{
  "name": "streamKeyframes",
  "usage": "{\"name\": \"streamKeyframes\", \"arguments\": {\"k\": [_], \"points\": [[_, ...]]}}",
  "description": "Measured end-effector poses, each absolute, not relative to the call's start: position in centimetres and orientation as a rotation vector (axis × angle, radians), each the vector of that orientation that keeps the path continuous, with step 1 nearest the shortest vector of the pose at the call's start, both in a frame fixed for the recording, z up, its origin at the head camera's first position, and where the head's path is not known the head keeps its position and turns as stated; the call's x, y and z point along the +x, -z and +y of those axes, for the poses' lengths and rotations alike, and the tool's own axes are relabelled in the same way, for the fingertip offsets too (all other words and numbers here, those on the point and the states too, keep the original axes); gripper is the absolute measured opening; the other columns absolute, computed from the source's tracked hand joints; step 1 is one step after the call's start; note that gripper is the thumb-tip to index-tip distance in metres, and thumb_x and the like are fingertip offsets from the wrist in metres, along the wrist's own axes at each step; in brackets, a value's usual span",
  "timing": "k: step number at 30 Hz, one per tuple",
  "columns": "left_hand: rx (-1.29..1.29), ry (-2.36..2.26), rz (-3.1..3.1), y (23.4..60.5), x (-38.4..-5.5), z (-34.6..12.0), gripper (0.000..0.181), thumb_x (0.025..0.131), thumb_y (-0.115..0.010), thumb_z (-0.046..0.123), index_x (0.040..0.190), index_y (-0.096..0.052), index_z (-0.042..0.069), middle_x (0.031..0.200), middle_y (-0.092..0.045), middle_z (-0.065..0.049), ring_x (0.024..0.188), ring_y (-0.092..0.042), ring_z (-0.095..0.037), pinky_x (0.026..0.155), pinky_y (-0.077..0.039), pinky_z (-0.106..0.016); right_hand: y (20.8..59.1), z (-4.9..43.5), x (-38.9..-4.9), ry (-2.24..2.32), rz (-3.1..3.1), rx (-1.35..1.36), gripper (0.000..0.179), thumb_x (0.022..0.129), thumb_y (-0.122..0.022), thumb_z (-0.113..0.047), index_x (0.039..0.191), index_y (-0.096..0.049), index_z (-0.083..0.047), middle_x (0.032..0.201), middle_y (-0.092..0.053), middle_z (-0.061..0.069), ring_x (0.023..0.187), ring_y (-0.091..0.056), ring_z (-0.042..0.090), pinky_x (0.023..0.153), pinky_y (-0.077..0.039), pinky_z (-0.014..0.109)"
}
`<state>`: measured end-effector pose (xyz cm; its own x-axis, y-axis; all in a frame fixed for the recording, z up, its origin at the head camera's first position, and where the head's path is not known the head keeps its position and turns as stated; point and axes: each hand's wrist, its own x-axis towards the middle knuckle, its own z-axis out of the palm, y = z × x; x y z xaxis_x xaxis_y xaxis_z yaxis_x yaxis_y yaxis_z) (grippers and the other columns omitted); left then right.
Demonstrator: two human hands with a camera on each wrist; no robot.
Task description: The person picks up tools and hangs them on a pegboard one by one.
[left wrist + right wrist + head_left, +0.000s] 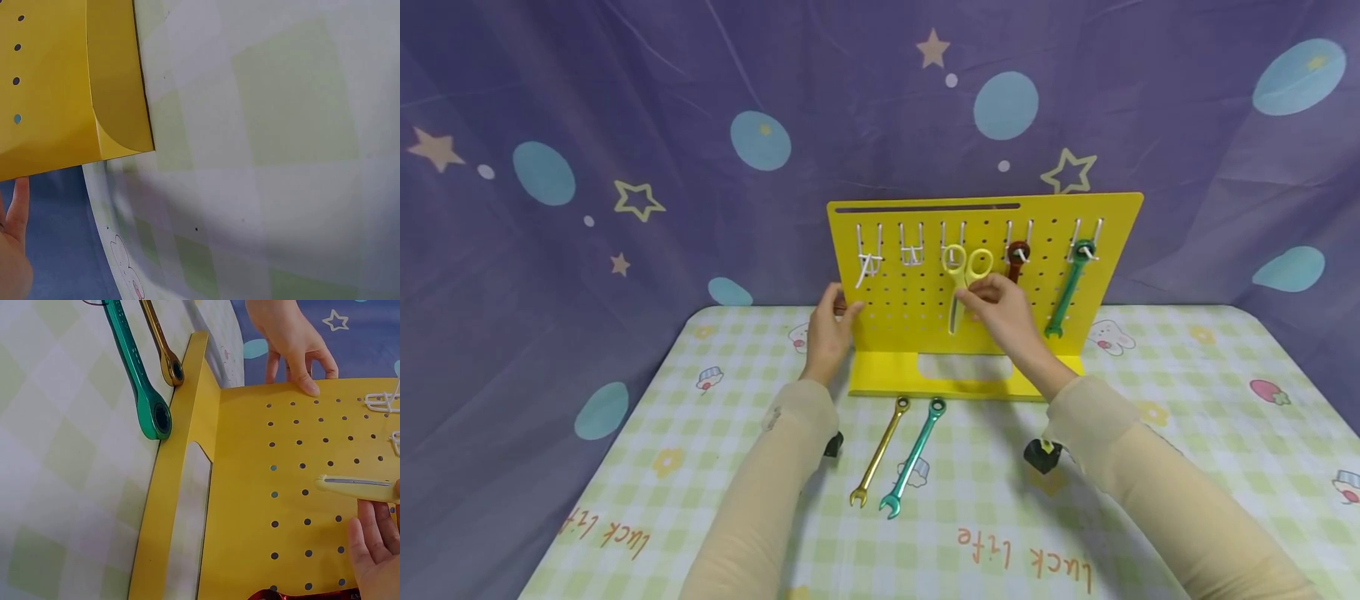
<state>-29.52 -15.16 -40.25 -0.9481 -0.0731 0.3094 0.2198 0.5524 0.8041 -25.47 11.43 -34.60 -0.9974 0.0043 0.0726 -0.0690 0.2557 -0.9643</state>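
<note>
In the head view, my right hand [1003, 312] pinches pale yellow scissors [955, 265] in front of a yellow pegboard [917, 312], blades down. One finger loop lies over the middle white hook [952, 236]; I cannot tell whether the hook passes through it. The right wrist view shows the scissors' pale blade end [353, 486] beside my fingers. My left hand [829, 333] grips the board's left edge, thumb on the front face and fingers behind it, as the right wrist view also shows.
A dark red wrench [1017, 257] and a green wrench [1066, 292] hang on the right hooks. Two white hooks [912, 242] on the left bear nothing. A gold wrench [882, 454] and a teal wrench [915, 457] lie on the checked tablecloth [992, 500] before the board.
</note>
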Motion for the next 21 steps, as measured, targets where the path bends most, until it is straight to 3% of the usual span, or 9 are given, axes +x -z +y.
{"name": "streamKeyframes", "arguments": {"k": [21], "points": [[-0.121,1.340,-2.475,40.41,-29.56,-15.15,0.028,0.098,-0.062,0.029,0.120,-0.055,0.013,0.107,-0.064,-0.012,0.102,-0.059,-0.028,0.087,-0.050,-0.042,35.10,11.98,-25.97,-1.880,-2.425,0.145,0.038,0.100,-0.062,-0.030,0.122,-0.060,0.001,0.116,-0.066,0.019,0.105,-0.064,0.034,0.094,-0.052,0.046]]}}
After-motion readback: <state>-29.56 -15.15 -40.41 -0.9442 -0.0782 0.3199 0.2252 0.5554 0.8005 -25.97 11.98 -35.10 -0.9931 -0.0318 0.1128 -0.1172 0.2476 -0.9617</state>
